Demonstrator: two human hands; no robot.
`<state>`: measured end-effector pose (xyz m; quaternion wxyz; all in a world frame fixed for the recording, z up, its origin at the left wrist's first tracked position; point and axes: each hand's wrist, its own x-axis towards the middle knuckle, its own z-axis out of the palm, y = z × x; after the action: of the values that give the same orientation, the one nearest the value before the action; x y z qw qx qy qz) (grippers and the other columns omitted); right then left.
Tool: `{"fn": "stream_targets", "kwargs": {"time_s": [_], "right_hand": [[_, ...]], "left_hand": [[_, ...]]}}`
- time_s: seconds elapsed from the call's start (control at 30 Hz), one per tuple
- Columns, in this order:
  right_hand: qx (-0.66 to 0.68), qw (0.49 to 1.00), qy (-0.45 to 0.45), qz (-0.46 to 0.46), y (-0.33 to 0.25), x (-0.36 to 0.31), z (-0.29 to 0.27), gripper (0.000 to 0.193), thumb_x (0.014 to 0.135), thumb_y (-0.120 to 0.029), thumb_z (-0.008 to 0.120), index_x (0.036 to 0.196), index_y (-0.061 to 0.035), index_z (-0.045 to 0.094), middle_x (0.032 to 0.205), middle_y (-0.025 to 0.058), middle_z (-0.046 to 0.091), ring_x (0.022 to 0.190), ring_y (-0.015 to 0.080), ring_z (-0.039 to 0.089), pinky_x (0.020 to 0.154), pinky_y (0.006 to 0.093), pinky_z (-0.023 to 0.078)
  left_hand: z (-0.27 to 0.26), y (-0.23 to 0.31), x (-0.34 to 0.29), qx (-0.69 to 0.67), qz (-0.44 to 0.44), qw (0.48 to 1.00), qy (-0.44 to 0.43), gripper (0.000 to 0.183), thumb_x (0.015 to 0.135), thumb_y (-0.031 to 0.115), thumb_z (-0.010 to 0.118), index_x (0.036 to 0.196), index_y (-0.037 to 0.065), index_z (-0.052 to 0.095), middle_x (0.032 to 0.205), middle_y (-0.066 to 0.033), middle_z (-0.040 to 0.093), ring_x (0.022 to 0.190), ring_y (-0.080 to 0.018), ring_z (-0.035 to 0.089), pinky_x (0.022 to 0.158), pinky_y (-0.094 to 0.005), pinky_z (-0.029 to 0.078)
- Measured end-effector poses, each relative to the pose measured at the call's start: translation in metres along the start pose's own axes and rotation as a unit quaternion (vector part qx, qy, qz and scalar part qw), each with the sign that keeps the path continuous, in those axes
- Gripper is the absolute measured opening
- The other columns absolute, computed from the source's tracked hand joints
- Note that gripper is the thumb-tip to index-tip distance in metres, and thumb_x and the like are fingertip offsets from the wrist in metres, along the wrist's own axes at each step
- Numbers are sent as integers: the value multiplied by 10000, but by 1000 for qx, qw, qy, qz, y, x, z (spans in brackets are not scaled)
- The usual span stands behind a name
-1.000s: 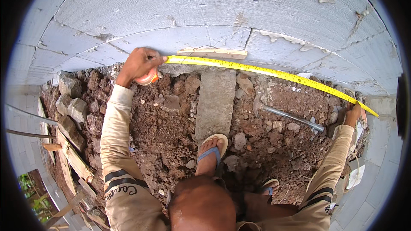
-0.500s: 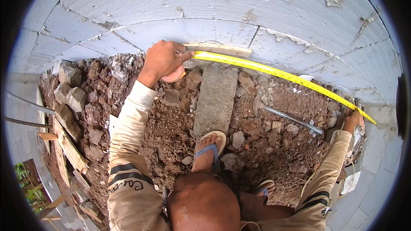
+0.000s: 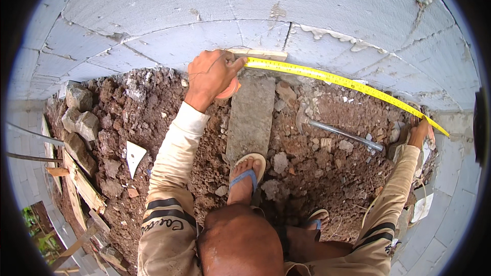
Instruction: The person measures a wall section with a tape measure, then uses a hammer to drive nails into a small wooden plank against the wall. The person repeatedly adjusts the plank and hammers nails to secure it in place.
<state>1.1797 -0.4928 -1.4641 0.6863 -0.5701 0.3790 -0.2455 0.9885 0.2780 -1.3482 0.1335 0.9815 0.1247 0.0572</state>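
A yellow tape measure blade [image 3: 327, 76] stretches along the foot of the grey block wall, bowing slightly. My left hand [image 3: 212, 74] is closed round the orange-red tape case [image 3: 230, 89], its thumb at the blade where it leaves the case. Most of the case is hidden behind the fingers. At the far right, my right hand [image 3: 419, 132] pinches the blade near its free end, which juts past the fingers toward the corner. A thin wooden strip [image 3: 266, 54] lies against the wall beside the left hand.
A hammer [image 3: 340, 134] with a metal handle lies on the rubble soil. A concrete slab strip [image 3: 250, 117] runs from the wall to my sandalled foot [image 3: 245, 176]. Stones [image 3: 84, 125] and boards [image 3: 84, 184] lie left. A white tile shard [image 3: 134, 157] rests on the soil.
My left hand has shifted right along the wall with the tape case, shortening the blade between the hands. The right hand still pinches near the blade's end. The view has shifted slightly.
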Motion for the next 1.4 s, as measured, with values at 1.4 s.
{"fn": "stream_targets", "kwargs": {"time_s": [1.4], "right_hand": [[-143, 972, -106, -154, 2, -17, -37, 374, 935, -161, 636, 1282, -43, 562, 1195, 159, 631, 1054, 332, 631, 884, 511, 568]], "left_hand": [[33, 34, 8, 8, -13, 997, 76, 497, 862, 605, 721, 903, 121, 827, 541, -77, 642, 530, -272, 651, 560, -392, 502]]}}
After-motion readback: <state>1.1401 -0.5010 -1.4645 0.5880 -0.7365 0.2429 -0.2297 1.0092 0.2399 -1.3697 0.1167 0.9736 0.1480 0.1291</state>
